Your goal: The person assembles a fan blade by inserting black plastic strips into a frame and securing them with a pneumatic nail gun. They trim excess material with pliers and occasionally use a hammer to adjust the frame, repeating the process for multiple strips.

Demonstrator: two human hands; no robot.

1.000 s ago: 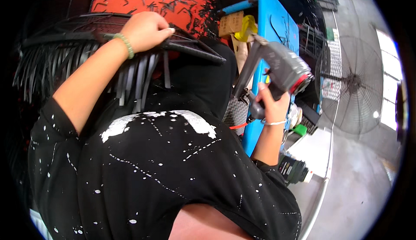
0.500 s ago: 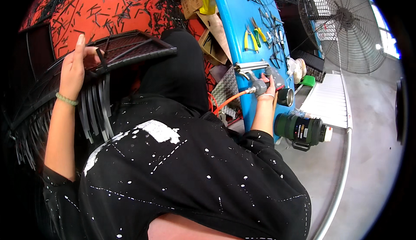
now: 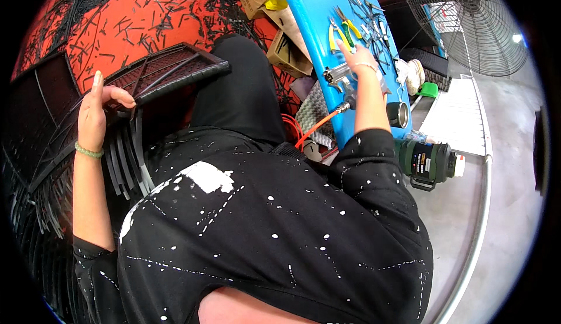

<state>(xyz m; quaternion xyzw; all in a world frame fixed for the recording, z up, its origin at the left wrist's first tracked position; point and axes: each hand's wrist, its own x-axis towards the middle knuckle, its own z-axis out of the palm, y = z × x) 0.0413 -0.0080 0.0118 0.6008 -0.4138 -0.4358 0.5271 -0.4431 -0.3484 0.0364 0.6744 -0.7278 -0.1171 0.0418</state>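
My left hand (image 3: pixel 93 110) is upright at the rim of a black woven plastic frame (image 3: pixel 175 81). Its fingers stretch upward, and one bent digit reaches the rim where a dark strip loops over. Several flat grey-black strips (image 3: pixel 124 154) hang below. Over the blue table (image 3: pixel 310 26), my right hand (image 3: pixel 359 61) is open, fingers extended toward yellow-handled pliers (image 3: pixel 333 36) and green-and-yellow cutters (image 3: pixel 348 31). Whether the fingertips touch them I cannot tell. Beneath my right wrist, partly hidden, lies a grey air tool (image 3: pixel 349 99) on an orange hose (image 3: pixel 320 130), beside a silver metal piece (image 3: pixel 336 73).
Loose black strips (image 3: pixel 374 26) lie farther along the table. An open dark cup (image 3: pixel 397 114) and a green jug (image 3: pixel 423 163) stand at its right side. A large fan (image 3: pixel 467 26) is beyond. Black offcuts litter the red floor covering (image 3: pixel 117 37); cardboard boxes (image 3: pixel 286 55) sit beside the table.
My right hand has let go of the grey air tool and moved forward to the pliers. My left hand has stayed at the woven rim, its bent digit slightly lower.
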